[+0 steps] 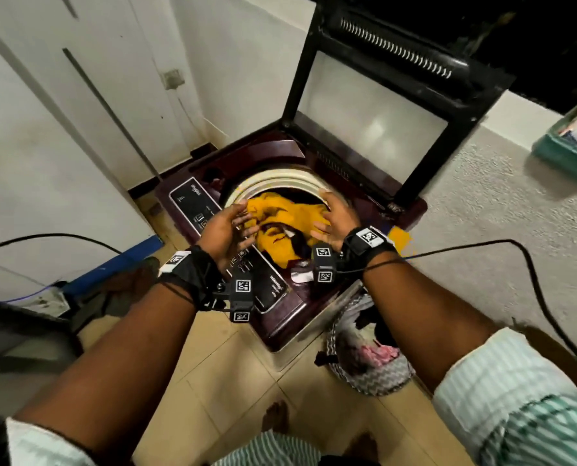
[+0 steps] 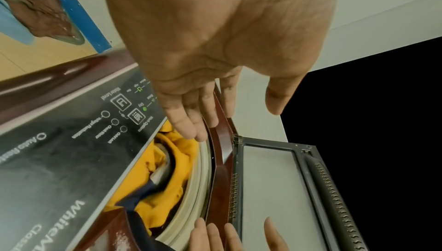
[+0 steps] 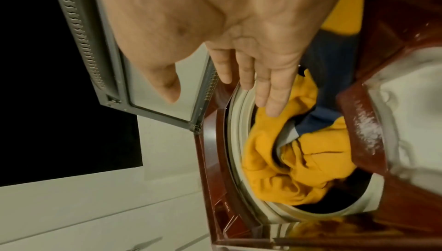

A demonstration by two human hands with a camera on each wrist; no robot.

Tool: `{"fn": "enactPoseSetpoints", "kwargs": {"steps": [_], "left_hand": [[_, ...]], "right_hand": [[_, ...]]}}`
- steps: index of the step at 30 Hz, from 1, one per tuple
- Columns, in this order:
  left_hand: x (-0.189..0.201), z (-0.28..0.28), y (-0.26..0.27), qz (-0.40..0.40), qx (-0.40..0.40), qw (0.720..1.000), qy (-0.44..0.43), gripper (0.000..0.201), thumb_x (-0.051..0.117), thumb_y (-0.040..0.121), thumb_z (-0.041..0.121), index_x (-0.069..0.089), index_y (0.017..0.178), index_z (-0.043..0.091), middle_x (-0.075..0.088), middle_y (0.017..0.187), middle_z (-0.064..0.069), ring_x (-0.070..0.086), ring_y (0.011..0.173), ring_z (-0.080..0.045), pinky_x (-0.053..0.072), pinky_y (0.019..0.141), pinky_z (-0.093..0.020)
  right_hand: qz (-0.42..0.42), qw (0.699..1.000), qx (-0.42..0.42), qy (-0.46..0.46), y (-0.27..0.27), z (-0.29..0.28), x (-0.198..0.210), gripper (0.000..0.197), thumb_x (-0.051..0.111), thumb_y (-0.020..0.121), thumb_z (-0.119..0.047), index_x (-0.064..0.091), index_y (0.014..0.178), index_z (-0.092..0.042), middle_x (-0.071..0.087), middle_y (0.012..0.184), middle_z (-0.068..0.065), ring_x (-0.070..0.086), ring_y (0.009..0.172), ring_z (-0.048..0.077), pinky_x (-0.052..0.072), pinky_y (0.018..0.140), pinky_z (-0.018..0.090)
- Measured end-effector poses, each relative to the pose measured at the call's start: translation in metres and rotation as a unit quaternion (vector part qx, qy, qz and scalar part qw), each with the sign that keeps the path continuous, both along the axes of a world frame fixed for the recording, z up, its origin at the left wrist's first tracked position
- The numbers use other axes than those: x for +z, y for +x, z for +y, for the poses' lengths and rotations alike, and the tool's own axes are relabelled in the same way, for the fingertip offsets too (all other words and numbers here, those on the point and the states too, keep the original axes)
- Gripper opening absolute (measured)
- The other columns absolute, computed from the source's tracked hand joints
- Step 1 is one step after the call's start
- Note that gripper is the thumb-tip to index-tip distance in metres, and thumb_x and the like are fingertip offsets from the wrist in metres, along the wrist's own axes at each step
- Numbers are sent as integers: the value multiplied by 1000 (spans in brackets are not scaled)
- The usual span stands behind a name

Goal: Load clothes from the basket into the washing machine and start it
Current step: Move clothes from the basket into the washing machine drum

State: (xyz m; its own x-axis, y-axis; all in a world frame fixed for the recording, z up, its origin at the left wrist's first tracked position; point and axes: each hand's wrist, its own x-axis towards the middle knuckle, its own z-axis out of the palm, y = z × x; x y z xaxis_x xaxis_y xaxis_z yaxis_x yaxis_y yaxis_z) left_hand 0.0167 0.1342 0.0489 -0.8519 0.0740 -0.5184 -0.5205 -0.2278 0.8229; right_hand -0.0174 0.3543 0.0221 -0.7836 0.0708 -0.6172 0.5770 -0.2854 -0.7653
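Observation:
A maroon top-loading washing machine (image 1: pixel 280 153) stands with its black-framed lid (image 1: pixel 377 105) raised. A yellow and dark blue garment (image 1: pixel 290 220) lies bunched in the drum mouth (image 3: pixel 282 160), part of it draped over the front rim. My left hand (image 1: pixel 226 230) hovers above the drum's left side with fingers (image 2: pixel 191 119) straight and holding nothing. My right hand (image 1: pixel 334 216) is spread over the drum's right side, its fingers (image 3: pixel 275 96) straight above the yellow cloth. The laundry basket (image 1: pixel 364 351) with mixed clothes sits on the floor right of the machine.
The control panel (image 2: pixel 79 141) runs along the machine's left side, with one green light lit. White walls close in behind and to the left. A teal crate (image 1: pixel 569 146) sits far right on the speckled ledge. Black cables trail from both wrists.

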Motion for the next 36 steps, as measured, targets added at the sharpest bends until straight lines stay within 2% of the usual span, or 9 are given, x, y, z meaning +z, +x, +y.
{"fn": "enactPoseSetpoints", "kwargs": {"steps": [3, 7, 12, 15, 20, 25, 29, 32, 36], "left_hand": [[-8, 12, -3, -10, -8, 1000, -6, 31, 51, 97, 40, 56, 119, 18, 60, 120, -1, 61, 103, -21, 49, 81, -31], [-18, 38, -5, -14, -40, 999, -19, 32, 58, 92, 46, 62, 112, 22, 62, 130, -4, 64, 108, -22, 51, 83, -33], [-22, 87, 0, -4, -101, 994, -34, 24, 58, 93, 42, 65, 107, 23, 66, 124, -3, 64, 106, -24, 48, 93, -37], [-26, 120, 7, -8, -131, 991, -37, 24, 59, 93, 40, 62, 108, 22, 65, 117, -1, 63, 100, -21, 46, 84, -34], [-37, 173, 28, -14, -190, 980, -52, 18, 56, 96, 37, 58, 104, 20, 63, 107, 0, 63, 89, -19, 45, 75, -30], [-66, 218, 50, 72, -169, 967, -178, 22, 67, 88, 33, 64, 72, 18, 62, 59, 6, 54, 54, -11, 42, 62, -30], [-82, 260, 63, 130, -235, 945, -186, 17, 66, 88, 27, 58, 79, 15, 59, 77, -14, 54, 65, -19, 43, 59, -30], [-107, 296, 83, 90, -340, 926, -136, 11, 64, 93, 11, 59, 88, 2, 55, 80, -18, 53, 63, -22, 40, 52, -23], [-184, 322, 99, -3, -368, 916, -159, 16, 61, 96, 15, 57, 80, 12, 59, 85, -19, 58, 71, -26, 41, 62, -33]], "right_hand": [[-5, 1000, -30, -4, 7, 15, -12, 52, 60, 92, -48, 52, 136, -23, 48, 131, 3, 55, 114, 27, 51, 88, 41], [6, 998, -64, 8, 19, 35, -20, 45, 59, 94, -42, 59, 132, -17, 54, 136, 6, 59, 120, 28, 53, 78, 36], [10, 992, -115, 50, 47, 74, -29, 22, 58, 95, -38, 65, 112, -25, 66, 109, 0, 66, 98, 16, 49, 72, 29], [15, 984, -169, 48, 70, 105, -37, 9, 56, 97, -31, 63, 99, -26, 62, 84, -4, 66, 77, 13, 39, 55, 23], [7, 972, -223, 71, 113, 150, -59, 14, 58, 94, -23, 59, 80, -20, 60, 74, -1, 63, 64, 13, 33, 49, 21], [-34, 963, -237, 120, 163, 197, -95, 11, 61, 91, -21, 62, 80, -18, 61, 72, 1, 61, 59, 13, 34, 45, 20], [-82, 965, -207, 141, 196, 237, -132, 12, 55, 93, -17, 60, 83, -19, 60, 72, -1, 60, 60, 14, 43, 53, 25], [-120, 963, -186, 155, 218, 260, -169, 21, 52, 94, -11, 59, 75, -15, 56, 61, 1, 56, 50, 14, 40, 45, 20], [-138, 961, -158, 183, 231, 276, -223, 19, 58, 85, -16, 58, 67, -13, 53, 55, 1, 52, 44, 17, 37, 40, 19]]}}
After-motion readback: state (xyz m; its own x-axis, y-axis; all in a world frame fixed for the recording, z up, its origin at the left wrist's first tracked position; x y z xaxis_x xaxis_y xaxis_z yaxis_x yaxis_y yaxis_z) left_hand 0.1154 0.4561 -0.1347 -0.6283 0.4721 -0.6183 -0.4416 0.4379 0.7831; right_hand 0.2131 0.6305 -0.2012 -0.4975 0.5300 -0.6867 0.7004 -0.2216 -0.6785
